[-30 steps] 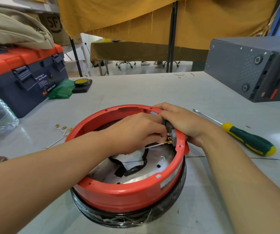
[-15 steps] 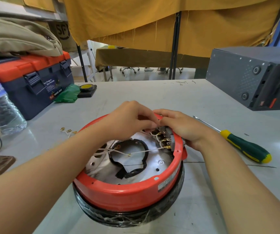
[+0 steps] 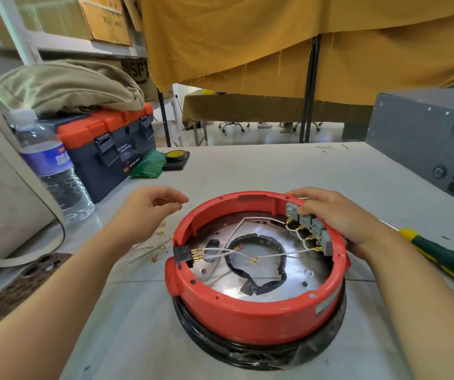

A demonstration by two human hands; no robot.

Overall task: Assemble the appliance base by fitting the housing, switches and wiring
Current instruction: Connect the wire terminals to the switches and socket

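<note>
The left hand (image 3: pixel 149 207) hovers with its fingers loosely curled, thumb and forefinger pinched together, while the right hand (image 3: pixel 338 215) lies palm down with fingers bent, both forearms stretched forward.

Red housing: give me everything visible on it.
The red housing is a round, glossy plastic ring, open side up, sitting on a black film-wrapped base on the table. Grey switches line its inner right wall, a black connector sits at a left notch, and white wires cross the metal floor. The right hand grips its far-right rim.
</note>
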